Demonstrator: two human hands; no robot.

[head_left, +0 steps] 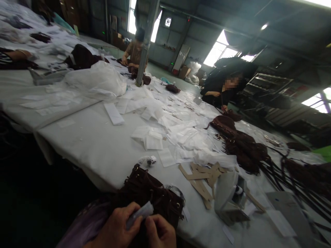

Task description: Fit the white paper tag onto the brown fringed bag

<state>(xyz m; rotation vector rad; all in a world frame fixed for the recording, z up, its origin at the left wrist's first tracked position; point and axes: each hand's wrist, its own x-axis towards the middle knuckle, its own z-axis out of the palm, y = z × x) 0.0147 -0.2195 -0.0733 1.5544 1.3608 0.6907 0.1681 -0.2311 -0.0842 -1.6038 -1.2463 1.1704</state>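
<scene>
At the bottom middle, my left hand point(117, 227) and my right hand point(160, 231) are closed together on a small folded white paper piece point(141, 213). They hold it just above a dark brown suede bag point(152, 196) that lies at the near edge of the white table point(98, 144). The fingers of both hands pinch the paper's two ends. A purple cloth point(85, 225) lies under my left forearm.
White paper slips point(178, 131) and tan cardboard strips point(201, 179) litter the table. A pile of brown bags with long cords point(248, 148) lies at the right. A grey box point(230, 196) stands near. Two people sit at the far side, by a metal pole point(144, 44).
</scene>
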